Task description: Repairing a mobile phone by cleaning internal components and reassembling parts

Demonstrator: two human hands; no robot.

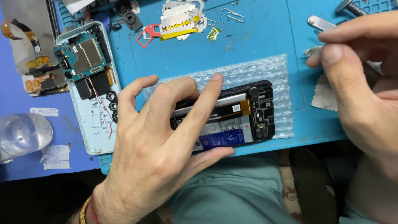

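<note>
Blue repair mat (265,37) underneath, left hand (157,157) spread, fingers pinning an opened phone (244,116) on bubble wrap (265,72) near the front edge, right hand (365,83) pinched together on metal tweezers (321,23).

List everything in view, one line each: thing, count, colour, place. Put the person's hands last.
opened phone: one, black, on the bubble wrap, under the left hand
bubble wrap: one sheet, clear, middle of the mat
work mat: one, blue, covering the bench
phone back shell with circuit board: one, pale blue shell, left of the mat
razor blades: a small pile, silver, top centre
paper clip: one, silver, top centre
clear bottle: one, far left
left hand: pressing down on the opened phone
right hand: pinching a small silver tool, right edge
</note>
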